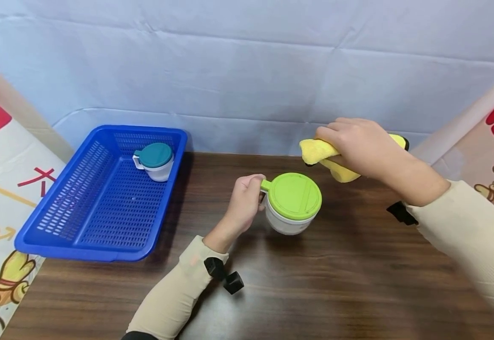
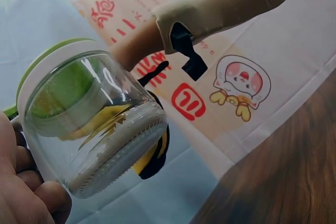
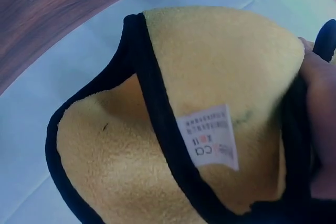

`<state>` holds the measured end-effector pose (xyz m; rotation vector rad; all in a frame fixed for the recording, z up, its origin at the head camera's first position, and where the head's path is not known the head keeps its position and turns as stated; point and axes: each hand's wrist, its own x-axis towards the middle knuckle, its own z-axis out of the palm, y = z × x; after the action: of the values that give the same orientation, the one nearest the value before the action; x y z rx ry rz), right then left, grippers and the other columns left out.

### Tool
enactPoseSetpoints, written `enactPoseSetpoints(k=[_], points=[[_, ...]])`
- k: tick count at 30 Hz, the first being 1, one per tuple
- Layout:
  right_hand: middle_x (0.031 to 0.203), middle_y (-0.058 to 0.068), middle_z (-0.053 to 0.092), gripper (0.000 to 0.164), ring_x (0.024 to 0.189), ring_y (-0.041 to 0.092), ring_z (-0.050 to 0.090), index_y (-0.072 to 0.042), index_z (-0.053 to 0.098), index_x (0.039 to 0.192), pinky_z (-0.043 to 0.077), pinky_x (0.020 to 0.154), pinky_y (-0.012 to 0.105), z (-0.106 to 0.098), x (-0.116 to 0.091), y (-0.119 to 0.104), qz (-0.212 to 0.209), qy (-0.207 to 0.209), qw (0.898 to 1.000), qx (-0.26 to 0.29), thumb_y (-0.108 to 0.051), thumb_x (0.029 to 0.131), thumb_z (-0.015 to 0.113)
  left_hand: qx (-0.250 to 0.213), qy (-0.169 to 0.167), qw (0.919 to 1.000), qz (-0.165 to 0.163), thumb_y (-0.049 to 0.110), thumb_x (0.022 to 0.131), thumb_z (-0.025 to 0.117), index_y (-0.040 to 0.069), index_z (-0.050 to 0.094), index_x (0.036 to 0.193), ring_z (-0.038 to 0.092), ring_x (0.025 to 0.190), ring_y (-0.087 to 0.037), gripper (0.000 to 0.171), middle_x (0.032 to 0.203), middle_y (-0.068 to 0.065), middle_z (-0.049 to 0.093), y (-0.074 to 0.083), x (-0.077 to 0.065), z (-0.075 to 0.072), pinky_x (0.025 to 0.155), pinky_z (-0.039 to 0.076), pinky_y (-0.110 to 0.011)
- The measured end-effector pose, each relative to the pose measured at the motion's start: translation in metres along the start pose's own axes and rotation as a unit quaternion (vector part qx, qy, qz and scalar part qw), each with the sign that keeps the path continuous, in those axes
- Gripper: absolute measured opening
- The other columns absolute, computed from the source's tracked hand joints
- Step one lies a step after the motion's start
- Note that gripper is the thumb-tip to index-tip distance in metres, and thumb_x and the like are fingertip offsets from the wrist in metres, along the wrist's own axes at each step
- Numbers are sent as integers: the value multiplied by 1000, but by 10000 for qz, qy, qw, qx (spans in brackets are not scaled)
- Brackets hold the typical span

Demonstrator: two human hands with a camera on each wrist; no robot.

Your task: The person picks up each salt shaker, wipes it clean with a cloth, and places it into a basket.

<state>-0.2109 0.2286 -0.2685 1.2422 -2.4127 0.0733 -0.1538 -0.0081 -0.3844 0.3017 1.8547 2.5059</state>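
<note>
My left hand (image 1: pixel 247 198) grips the handle of a glass seasoning jar (image 1: pixel 288 224) with a bright green lid (image 1: pixel 295 196), lifted a little above the wooden table. In the left wrist view the clear jar (image 2: pixel 100 129) is tilted, with some whitish matter near its base. To the right of the jar, my right hand (image 1: pixel 359 144) holds a bunched yellow cloth (image 1: pixel 342 171) in the air, apart from the lid. Up close in the right wrist view, the folded cloth (image 3: pixel 226 66) shows black edging and a white printed label (image 3: pixel 209 137).
A blue perforated plastic basket (image 1: pixel 153 257) stands on the left of the wooden table (image 1: pixel 315 293). Inside its far right corner sits a similar jar with a teal lid (image 1: pixel 156 155). A pale cloth backdrop (image 1: pixel 230 71) hangs behind, with printed sheets at both sides.
</note>
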Motion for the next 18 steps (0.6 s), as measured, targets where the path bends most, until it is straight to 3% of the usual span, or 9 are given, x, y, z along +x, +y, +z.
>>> enactPoseSetpoints(k=[12,18], points=[[72,-2,51,27,68,18,45,-13,54,88,41,56,37,2,-12,1,44,95,9999,129,3,74,71,3,92,9999,56,6,91,38,13,45,63,32,50,-7,30,54,3,34,0,1,-4,45,30,-20],[78,-1,59,23,70,19,50,-13,60,93,45,58,40,2,-23,2,134,208,9994,227,-2,79,76,-1,117,9999,53,6,93,37,14,45,62,32,49,-7,33,54,4,34,1,1,-5,45,30,-20]])
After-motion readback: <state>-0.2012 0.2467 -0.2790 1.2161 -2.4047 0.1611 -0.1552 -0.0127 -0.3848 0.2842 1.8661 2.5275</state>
